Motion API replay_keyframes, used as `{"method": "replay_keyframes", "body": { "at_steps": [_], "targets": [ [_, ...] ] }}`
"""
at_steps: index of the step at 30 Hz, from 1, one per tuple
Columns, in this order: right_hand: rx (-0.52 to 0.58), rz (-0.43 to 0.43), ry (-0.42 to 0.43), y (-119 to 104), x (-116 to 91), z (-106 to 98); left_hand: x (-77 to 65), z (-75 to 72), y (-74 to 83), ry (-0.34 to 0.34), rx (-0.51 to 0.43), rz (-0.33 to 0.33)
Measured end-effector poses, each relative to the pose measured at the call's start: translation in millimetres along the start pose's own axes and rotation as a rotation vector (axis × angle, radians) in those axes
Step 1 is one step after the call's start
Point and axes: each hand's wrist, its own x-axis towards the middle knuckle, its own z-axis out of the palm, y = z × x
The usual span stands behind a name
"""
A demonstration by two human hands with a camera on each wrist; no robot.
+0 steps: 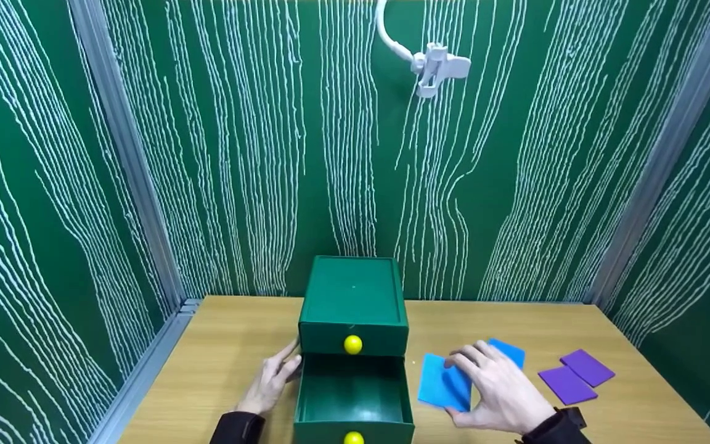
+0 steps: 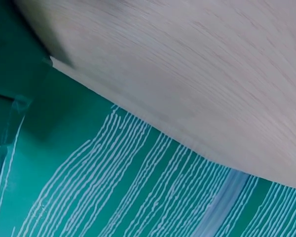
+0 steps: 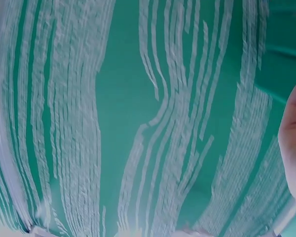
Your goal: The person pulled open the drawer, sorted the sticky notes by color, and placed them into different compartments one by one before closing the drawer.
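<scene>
A green drawer cabinet (image 1: pixel 355 290) stands on the table, its lower drawer (image 1: pixel 355 398) pulled out and bare inside. My left hand (image 1: pixel 270 379) rests against the cabinet's left side, fingers extended and the fingertips partly hidden. To the right of the drawer, my right hand (image 1: pixel 500 394) grips a flat blue square (image 1: pixel 438 382) at its right part, thumb at the near edge and curved fingers at the far edge. Behind those fingers lies a second blue square (image 1: pixel 509 353), partly covered. In the right wrist view, part of the right hand (image 3: pixel 295 138) shows at the right edge.
Two purple squares (image 1: pixel 567 385) lie overlapping on the table farther right. Yellow knobs (image 1: pixel 353 345) stick out from the drawer fronts. Green walls with white wavy lines enclose the wooden table (image 1: pixel 232 333). A white clip holder (image 1: pixel 435 68) hangs above on a bent arm.
</scene>
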Motion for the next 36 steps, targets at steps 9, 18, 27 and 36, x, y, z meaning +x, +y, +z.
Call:
{"method": "replay_keyframes", "body": {
  "at_steps": [9, 18, 27, 36],
  "targets": [
    [0.138, -0.091, -0.029, -31.1, 29.6, -1.2, 3.2, 8.6, -40.3, 0.056, -0.030, -0.038],
    [0.213, -0.153, -0.054, -50.5, 51.6, 17.1, 3.7, 8.6, -42.4, 0.033, -0.004, 0.001],
    [0.229, -0.158, -0.060, -62.8, 69.1, 32.3, 5.4, 7.8, -32.7, 0.052, 0.014, 0.000],
    [0.250, -0.128, -0.118, -67.9, 70.3, 45.7, 2.0, 7.2, -31.5, 0.069, 0.094, -0.003]
  ]
}}
